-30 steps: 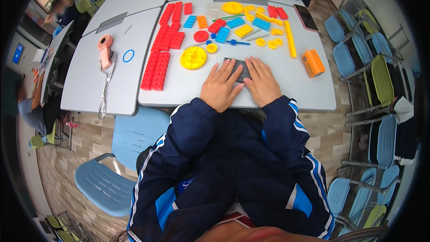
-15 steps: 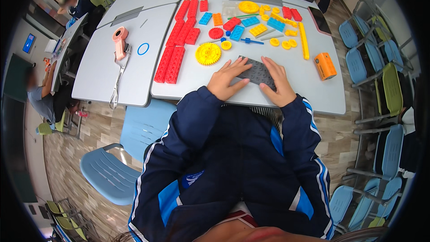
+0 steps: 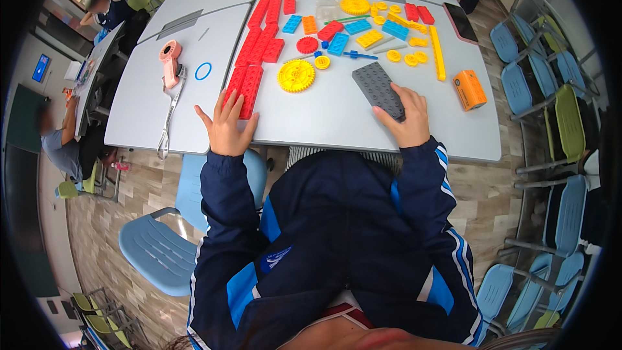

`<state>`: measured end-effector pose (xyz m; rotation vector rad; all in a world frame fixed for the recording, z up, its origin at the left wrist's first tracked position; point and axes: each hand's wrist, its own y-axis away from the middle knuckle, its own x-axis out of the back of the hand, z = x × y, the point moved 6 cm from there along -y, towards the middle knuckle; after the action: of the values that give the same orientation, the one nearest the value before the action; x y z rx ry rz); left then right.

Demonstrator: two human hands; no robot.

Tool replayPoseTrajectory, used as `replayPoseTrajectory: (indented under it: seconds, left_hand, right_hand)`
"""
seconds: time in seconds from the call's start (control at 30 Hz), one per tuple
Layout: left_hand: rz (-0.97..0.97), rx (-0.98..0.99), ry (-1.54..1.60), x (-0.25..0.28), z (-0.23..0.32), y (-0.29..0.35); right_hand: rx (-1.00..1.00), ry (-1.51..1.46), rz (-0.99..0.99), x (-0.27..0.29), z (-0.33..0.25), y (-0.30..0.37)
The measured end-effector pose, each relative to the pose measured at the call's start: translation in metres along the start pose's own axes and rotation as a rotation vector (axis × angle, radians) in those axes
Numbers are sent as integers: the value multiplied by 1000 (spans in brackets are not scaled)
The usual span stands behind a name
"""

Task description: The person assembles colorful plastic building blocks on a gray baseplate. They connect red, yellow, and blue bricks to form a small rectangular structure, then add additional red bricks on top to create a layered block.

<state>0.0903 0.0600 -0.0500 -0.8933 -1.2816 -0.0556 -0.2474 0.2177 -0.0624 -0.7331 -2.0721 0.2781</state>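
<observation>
Hands well apart at the near edge of the table (image 3: 311,123). Left hand (image 3: 228,128): fingers spread over the near end of the red bricks (image 3: 250,89) ranged along the left edge; contact cannot be told from here. Right hand (image 3: 411,116): thumb and fingers clamped about the near end of a dark grey studded plate (image 3: 374,84), lying aslant, right of centre near that same edge. Orange box-like object (image 3: 470,90) near the right edge. Farther in: toothed yellow gear (image 3: 296,76), then long yellow beam (image 3: 437,54) toward the right edge. Dark phone (image 3: 460,24) at the far right corner.
</observation>
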Motion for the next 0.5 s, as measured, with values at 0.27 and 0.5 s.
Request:
replayPoseTrajectory:
  seconds: [0.27, 0.5]
  left_hand:
    - [-1, -135, 185, 18, 17, 21]
    - [275, -56, 355, 52, 44, 33]
  right_hand:
    - [63, 18, -108, 1, -5, 0]
    - [80, -49, -244, -6, -2, 3]
